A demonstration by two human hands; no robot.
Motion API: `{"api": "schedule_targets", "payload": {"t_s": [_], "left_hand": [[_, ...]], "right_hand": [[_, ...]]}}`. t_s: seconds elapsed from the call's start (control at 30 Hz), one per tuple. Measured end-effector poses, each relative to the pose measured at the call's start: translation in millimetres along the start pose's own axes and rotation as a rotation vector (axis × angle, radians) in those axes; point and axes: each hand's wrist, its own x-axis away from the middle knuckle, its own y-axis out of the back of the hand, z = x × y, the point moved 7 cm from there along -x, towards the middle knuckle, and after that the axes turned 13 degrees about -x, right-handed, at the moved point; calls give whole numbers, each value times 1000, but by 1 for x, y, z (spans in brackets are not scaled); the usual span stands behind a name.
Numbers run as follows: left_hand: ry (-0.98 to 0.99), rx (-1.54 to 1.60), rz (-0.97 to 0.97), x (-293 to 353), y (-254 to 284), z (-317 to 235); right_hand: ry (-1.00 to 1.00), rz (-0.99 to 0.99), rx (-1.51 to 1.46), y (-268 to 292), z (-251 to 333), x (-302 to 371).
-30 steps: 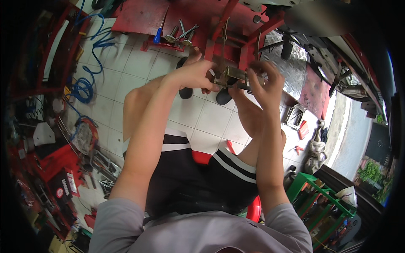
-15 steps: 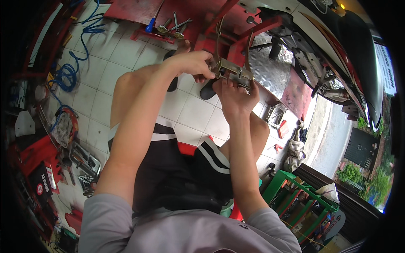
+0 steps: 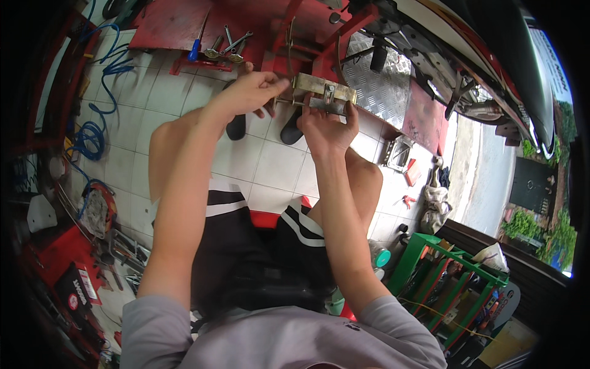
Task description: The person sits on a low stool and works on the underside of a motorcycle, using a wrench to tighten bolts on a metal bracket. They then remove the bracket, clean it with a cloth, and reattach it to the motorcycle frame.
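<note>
A worn box-shaped metal part (image 3: 313,85), yellowish grey with a small bolted clip on its side, is held up in front of me. My right hand (image 3: 332,130) grips it from below, thumb and fingers round its near edge. Just left of it is my left hand (image 3: 257,91), fingers apart and a little smeared; I see nothing held in it. A thin rod-like piece shows by those fingertips, too small to make out.
Ahead is a red lift platform (image 3: 166,34) with a blue-handled screwdriver (image 3: 194,50) and wrenches (image 3: 236,42). A motorcycle (image 3: 455,61) stands at the upper right. A coiled blue hose (image 3: 89,140) lies left; a green rack (image 3: 424,252) stands lower right.
My left hand has come away from the metal part toward the left. The part, still in my right hand, has turned to show a broader face. The whole view has shifted slightly.
</note>
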Motion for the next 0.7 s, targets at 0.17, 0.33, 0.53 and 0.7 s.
{"api": "schedule_targets", "payload": {"t_s": [0.17,0.33,0.53,0.7], "left_hand": [[204,74,-36,6,-6,17],[276,193,18,12,-11,27],[177,219,0,5,-4,37],[135,227,-136,5,1,39]], "right_hand": [[62,48,50,-5,1,-7],[48,96,28,-9,1,-11],[38,105,17,-8,3,-15],[50,57,16,-8,3,-14]]}}
